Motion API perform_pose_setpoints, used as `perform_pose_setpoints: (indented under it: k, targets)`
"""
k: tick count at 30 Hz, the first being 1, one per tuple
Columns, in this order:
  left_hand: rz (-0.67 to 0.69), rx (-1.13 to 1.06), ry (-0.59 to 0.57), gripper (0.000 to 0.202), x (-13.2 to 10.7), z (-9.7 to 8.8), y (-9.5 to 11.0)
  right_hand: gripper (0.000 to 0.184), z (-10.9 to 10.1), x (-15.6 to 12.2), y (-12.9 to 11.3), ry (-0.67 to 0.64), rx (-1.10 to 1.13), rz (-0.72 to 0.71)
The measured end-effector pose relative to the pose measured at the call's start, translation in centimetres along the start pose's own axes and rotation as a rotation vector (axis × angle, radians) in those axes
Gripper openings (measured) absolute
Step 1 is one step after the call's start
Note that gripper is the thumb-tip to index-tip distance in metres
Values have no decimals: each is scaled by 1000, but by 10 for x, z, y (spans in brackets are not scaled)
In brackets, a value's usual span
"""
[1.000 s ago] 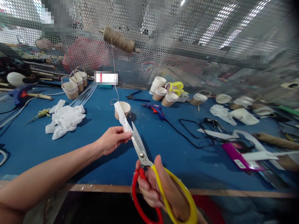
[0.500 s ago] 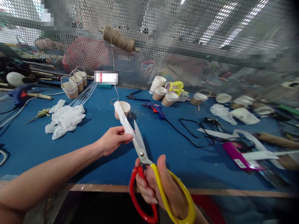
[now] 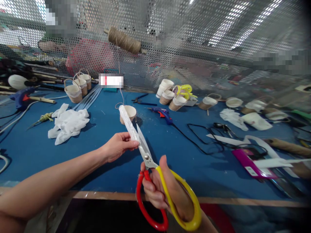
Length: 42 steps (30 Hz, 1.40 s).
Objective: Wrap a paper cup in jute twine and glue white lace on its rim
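Observation:
My left hand (image 3: 123, 146) pinches a flat white strip (image 3: 128, 121), which looks like plastic or lace, near its lower end. In my right hand (image 3: 161, 187) is a pair of scissors (image 3: 147, 158) with one red and one yellow handle; my thumb is in the yellow loop and my fingers are at the red one. The blades point away from me, slightly parted, and the strip's lower end meets them just beside my left fingertips. Behind the strip's upper part stands a small paper cup (image 3: 130, 113), partly covered by it.
Crumpled white material (image 3: 69, 123) lies to the left. A blue glue gun (image 3: 162, 114) rests right of centre, its cord trailing right. Small cups with twine handles (image 3: 73, 94) stand at the back left. A twine spool (image 3: 124, 40) hangs on the mesh; a purple box (image 3: 252, 165) lies right.
The scissor blades have closed slightly, with the red and yellow handles a little nearer each other. My left hand and the strip have hardly moved.

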<state>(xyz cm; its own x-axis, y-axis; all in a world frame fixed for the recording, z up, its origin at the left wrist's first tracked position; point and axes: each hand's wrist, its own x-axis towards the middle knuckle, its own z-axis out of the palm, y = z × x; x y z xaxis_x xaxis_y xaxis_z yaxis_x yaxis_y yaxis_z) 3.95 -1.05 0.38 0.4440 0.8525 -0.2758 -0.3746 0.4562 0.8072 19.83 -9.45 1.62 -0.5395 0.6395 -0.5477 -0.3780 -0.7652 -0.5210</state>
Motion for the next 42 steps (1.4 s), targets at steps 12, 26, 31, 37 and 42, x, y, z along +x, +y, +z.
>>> perform_pose_setpoints:
  k: [12, 26, 31, 37, 42]
  targets:
    - [-10, -2, -64, 36, 3, -3, 1, 60, -3, 2, 2, 30, 42, 21]
    - [-46, -232, -38, 28, 19, -8, 3, 59, -7, 3, 2, 12, 67, 20]
    - [-10, -271, 58, 7, 23, -11, 4, 59, -7, 4, 1, 21, 47, 29]
    - [-3, -263, 112, 6, 22, -9, 6, 65, -8, 3, 2, 48, -10, -3]
    - [29, -255, 126, 11, 22, -9, 7, 69, -7, 2, 2, 20, -16, -35]
